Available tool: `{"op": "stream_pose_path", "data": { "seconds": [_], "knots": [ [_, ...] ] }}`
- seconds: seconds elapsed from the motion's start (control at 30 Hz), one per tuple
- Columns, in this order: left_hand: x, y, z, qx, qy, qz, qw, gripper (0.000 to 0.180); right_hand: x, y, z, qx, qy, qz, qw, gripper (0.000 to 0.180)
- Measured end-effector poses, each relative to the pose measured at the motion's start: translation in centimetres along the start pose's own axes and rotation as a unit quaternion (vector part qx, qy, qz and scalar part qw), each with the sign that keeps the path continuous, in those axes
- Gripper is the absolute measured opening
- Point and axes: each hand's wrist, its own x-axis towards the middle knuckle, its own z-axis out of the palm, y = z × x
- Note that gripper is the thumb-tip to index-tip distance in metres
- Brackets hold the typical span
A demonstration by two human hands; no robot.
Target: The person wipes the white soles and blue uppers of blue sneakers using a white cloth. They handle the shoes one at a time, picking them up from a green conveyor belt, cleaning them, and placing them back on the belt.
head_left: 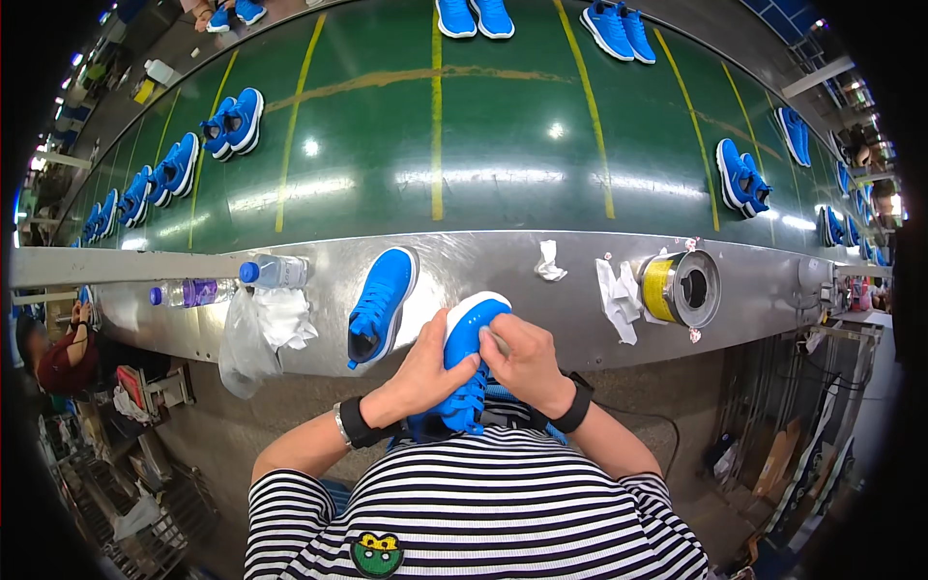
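Note:
A blue sneaker (pixel 467 333) with a white sole is held close to my body, toe pointing away from me, its laces toward me. My left hand (pixel 425 372) grips its left side, thumb lying across the upper. My right hand (pixel 527 360) is closed at the right side of the toe, fingers curled and fingertips pressed to the blue upper; whether anything small is between them is hidden. Another blue sneaker (pixel 382 302) lies on the metal ledge (pixel 474 261), just left and ahead of my hands. The heel of the held sneaker is partly hidden near my striped shirt.
Beyond the ledge, a green conveyor belt (pixel 387 126) with yellow lines carries several pairs of blue sneakers (pixel 232 124). On the ledge are bottles (pixel 275 272), a plastic bag (pixel 246 338), crumpled white paper (pixel 619 295) and a round metal can (pixel 684 288). A person (pixel 68 353) sits far left.

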Motion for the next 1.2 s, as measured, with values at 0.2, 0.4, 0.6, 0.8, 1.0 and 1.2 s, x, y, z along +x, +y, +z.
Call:
{"op": "stream_pose_path", "data": {
  "seconds": [0.2, 0.4, 0.6, 0.8, 1.0, 1.2],
  "knots": [
    [0.3, -0.9, 1.4, -0.099, -0.046, 0.000, 0.994, 0.069, 5.0, 3.6, -2.0, 0.026, 0.258, 0.100, 0.960, 0.018],
    [2.2, -1.4, 0.5, -0.296, -0.003, -0.072, 0.952, 0.059, 2.6, 9.0, -4.8, 0.191, 0.238, 0.212, 0.929, 0.020],
    [3.0, -1.9, 1.6, -0.376, 0.021, -0.098, 0.921, 0.055, -1.1, 8.4, -3.2, 0.213, 0.130, 0.273, 0.929, 0.019],
    [3.6, -2.9, 3.0, -0.403, 0.042, -0.090, 0.910, 0.054, -0.2, 6.8, -2.2, 0.198, 0.074, 0.244, 0.947, 0.022],
    [4.3, -4.3, 3.5, -0.372, 0.068, -0.069, 0.923, 0.062, -0.5, 9.8, -2.5, 0.063, 0.154, 0.204, 0.965, 0.016],
    [4.3, -5.0, 3.8, -0.326, 0.082, -0.076, 0.939, 0.073, -1.0, 9.7, -3.2, 0.145, 0.107, 0.257, 0.949, 0.010]
  ]
}}
